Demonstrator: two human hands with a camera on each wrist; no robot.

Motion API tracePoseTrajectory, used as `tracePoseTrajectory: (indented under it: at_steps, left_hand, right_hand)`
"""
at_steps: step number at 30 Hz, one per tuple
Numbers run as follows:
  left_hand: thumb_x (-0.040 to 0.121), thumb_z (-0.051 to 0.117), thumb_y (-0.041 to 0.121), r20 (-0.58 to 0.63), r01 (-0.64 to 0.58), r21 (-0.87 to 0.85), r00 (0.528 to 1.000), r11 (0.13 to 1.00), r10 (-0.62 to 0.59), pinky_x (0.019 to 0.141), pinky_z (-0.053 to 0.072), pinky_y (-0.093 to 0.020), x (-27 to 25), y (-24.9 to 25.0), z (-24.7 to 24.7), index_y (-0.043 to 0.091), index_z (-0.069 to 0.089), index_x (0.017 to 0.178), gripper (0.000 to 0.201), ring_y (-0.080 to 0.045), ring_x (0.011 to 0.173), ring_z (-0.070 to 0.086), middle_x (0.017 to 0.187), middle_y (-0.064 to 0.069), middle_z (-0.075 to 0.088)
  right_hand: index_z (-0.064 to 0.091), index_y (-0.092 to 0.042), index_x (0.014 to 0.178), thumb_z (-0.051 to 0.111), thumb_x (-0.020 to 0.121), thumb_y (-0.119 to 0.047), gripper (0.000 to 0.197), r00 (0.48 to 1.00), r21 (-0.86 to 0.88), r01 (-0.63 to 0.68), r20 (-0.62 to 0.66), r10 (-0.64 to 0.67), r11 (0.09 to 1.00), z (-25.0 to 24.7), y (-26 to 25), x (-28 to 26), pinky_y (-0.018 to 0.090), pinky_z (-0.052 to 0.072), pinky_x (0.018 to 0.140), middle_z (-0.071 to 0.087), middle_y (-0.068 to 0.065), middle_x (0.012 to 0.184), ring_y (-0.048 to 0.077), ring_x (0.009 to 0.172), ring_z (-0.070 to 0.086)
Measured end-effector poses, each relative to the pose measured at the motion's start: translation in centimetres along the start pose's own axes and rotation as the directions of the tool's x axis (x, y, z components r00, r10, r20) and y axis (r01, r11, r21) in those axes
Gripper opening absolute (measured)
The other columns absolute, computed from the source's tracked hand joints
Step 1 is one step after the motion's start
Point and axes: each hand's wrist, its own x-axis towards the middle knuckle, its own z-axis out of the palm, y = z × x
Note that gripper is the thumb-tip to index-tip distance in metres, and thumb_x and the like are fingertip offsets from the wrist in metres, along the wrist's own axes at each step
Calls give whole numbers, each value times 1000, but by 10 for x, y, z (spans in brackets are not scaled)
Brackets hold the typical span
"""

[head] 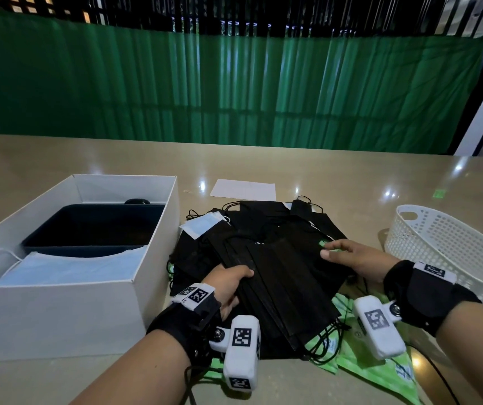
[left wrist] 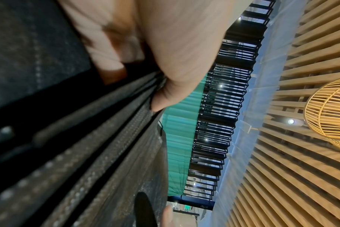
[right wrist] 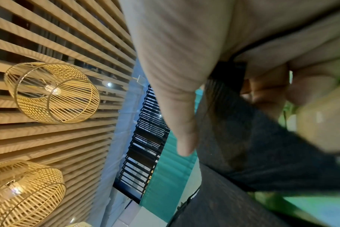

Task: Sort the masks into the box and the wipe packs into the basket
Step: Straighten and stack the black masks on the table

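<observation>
Overhead, both hands gripped a stack of black masks [head: 281, 276] mid-tabletop: left hand [head: 228, 285], right hand [head: 351, 258], between the box [head: 68, 311] and basket [head: 450, 244], wipe packs [head: 380, 372] beneath. Left wrist: thumb [left wrist: 177, 83] pinched the stack. Right wrist: thumb [right wrist: 180, 116] above, fingers [right wrist: 270, 92] curled under.

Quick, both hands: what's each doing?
Left hand: grips the stack of black pleated face masks.
Right hand: grips the same stack's other end.
</observation>
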Motion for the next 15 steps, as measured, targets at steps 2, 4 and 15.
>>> tracePoseTrajectory:
  at_steps: [2, 4, 15]
  left_hand:
    - [87, 50, -7, 3, 1, 16, 1000, 1000, -1, 77, 54, -37, 1, 0, 0, 6, 59, 92, 16, -27, 78, 64, 86, -15, 66]
    - [87, 49, -7, 3, -1, 27, 1000, 1000, 1, 75, 54, -36, 1, -1, 0, 5, 59, 93, 17, -27, 77, 64, 85, -15, 66]
    - [87, 51, -7, -4, -7, 49, 1000, 999, 7, 91, 51, -43, 5, -3, -1, 8, 59, 91, 17, -27, 81, 64, 87, -14, 66]
  right_hand:
    - [63, -20, 94, 61, 85, -46, 28, 999, 66, -11, -33, 13, 998, -1, 1, 1, 29, 49, 83, 67, 2, 100, 16, 91, 63]
    - [68, -18, 94, 60, 90, -33, 18, 996, 22, -12, -89, 13, 1000, -5, 2, 4, 40, 46, 98, 70, 6, 102, 23, 99, 65]
    - [50, -11, 68, 48, 82, -14, 15, 865, 328, 196, -501, -5, 924, -34, -20, -5, 25, 42, 55, 55, 9, 62, 21, 58, 51]
